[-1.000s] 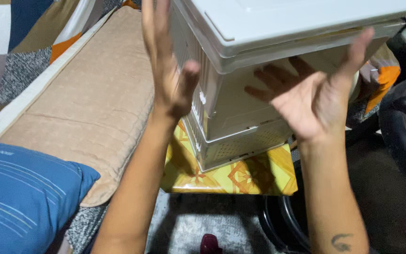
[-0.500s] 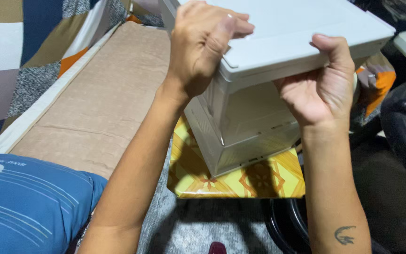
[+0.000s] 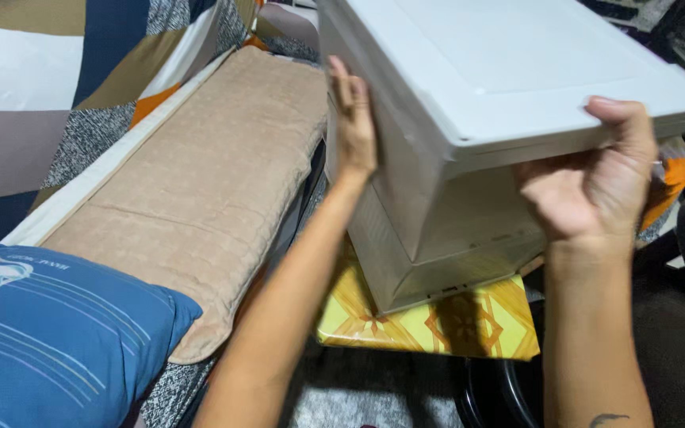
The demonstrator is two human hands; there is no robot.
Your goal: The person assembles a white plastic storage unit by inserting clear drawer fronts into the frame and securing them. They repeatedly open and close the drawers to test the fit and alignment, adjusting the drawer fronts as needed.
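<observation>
Since half a second before, the left hand (image 3: 354, 127) had slid from the top edge to lie flat against the white storage box's (image 3: 509, 79) side; the right hand (image 3: 596, 186) gripped its lid rim above the yellow-patterned desk (image 3: 438, 329).

Both hands are on a big white plastic storage box (image 3: 517, 71) — the left hand (image 3: 353, 127) lies flat against its left side wall, fingers pointing up, and the right hand (image 3: 596, 186) grips the front right edge of the lid, thumb on top. The box sits tilted on a small bench (image 3: 438, 325) with a yellow-orange patterned cover. Off to the left there's a beige quilted pad (image 3: 200, 182) on a patchwork-covered bed (image 3: 33, 95), with a blue pillow (image 3: 49, 333) at the near end.
</observation>
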